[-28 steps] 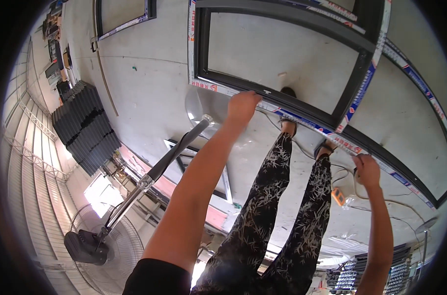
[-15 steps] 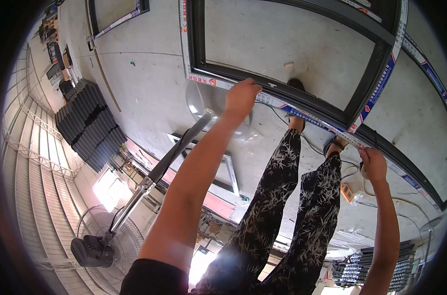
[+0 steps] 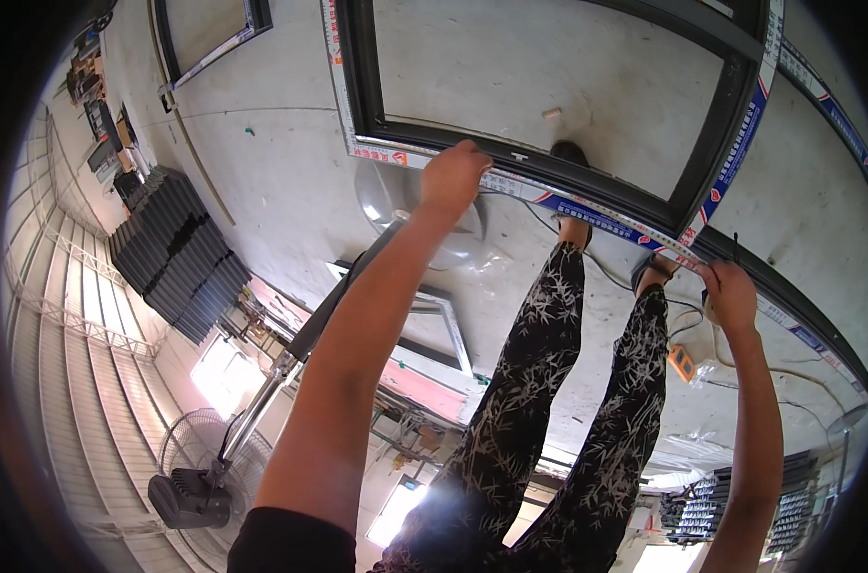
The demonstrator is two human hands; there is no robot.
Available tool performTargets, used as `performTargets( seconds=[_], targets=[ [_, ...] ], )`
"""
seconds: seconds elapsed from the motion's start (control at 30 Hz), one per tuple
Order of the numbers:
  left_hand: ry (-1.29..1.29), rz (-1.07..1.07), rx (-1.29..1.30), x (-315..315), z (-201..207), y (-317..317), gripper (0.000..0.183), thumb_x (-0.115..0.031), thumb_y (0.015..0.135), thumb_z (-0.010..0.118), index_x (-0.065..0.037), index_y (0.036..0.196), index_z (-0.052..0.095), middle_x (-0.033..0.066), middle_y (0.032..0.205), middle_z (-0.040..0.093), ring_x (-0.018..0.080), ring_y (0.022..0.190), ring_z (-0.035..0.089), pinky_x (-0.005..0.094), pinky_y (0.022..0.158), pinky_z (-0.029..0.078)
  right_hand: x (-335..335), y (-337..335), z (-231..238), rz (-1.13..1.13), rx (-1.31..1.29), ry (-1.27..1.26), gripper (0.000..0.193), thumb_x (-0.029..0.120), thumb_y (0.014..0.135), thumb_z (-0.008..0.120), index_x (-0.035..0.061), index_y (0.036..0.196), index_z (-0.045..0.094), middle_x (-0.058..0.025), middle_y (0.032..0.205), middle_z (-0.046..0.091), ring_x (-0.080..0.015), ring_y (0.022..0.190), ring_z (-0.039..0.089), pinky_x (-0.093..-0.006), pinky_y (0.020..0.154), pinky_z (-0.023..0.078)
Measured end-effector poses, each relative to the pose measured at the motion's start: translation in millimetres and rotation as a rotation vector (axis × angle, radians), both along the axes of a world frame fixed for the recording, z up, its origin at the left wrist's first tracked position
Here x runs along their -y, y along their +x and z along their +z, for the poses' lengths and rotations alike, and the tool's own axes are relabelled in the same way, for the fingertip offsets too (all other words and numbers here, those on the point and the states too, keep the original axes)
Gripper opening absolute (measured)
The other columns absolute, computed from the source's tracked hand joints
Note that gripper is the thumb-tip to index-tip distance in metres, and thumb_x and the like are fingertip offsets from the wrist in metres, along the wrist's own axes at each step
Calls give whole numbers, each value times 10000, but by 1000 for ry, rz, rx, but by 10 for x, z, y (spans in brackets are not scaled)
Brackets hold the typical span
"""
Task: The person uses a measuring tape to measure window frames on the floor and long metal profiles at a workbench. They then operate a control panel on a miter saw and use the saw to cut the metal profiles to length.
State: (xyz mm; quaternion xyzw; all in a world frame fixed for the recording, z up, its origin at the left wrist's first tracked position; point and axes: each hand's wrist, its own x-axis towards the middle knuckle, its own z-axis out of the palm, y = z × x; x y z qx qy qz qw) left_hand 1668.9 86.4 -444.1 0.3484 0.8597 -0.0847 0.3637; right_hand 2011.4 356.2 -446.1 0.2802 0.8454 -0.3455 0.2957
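Legs: patterned black-and-white trousers (image 3: 548,401) are seen nearest, running up from the lower edge toward the frame, with a dark shoe (image 3: 569,153) set just beside its rail.
Left hand: the left hand (image 3: 453,177) is curled over the near rail of the window frame (image 3: 587,205), fingers wrapped on its edge; the arm is stretched out fully.
Right hand: the right hand (image 3: 730,291) is closed on the same rail further along, near the frame's corner; a thin dark item is gripped with it, but what it is cannot be told.
Frame: a dark metal frame, edged with white, red and blue protective tape, is laid on the grey concrete floor (image 3: 290,162), its near rail running between the two hands.
Beside the right foot: a small orange device (image 3: 680,363) and loose cables are seen on the floor.
Farther off: a stack of dark profiles (image 3: 181,253), a standing fan (image 3: 200,477) and a second frame (image 3: 214,38) are seen.
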Motion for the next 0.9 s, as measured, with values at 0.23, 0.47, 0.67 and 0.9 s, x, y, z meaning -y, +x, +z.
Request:
performTargets(
  seconds=[0.23, 0.47, 0.67, 0.9],
  targets=[
    [67, -86, 58, 66, -118, -30, 84, -164, 792, 581, -144, 833, 651, 58, 802, 538, 281, 794, 565, 381, 648, 447, 17, 53, -50, 79, 59, 87, 355, 362, 847, 524, 53, 678, 571, -158, 670, 555, -345, 674, 552, -444, 587, 432],
    [63, -22, 67, 2, -109, 5, 86, -139, 782, 603, -93, 842, 645, 73, 822, 555, 278, 786, 567, 364, 651, 443, 12, 19, -67, 40, 165, -7, 365, 387, 857, 500, 72, 709, 611, -131, 702, 574, -322, 705, 568, -423, 601, 451],
    [83, -25, 101, 2, -122, -4, 101, -122, 777, 605, -58, 850, 633, 81, 832, 560, 275, 779, 568, 355, 659, 443, -10, -46, -65, 59, 249, -34, 377, 387, 870, 472, 73, 724, 623, -124, 732, 595, -315, 722, 578, -416, 612, 465],
    [110, -29, 111, 12, -130, 4, 98, -107, 776, 601, -46, 848, 624, 92, 832, 555, 283, 774, 563, 349, 659, 436, -21, -100, -41, 48, 301, -47, 387, 390, 866, 469, 71, 714, 627, -128, 727, 608, -322, 713, 587, -421, 617, 468]
  ],
)
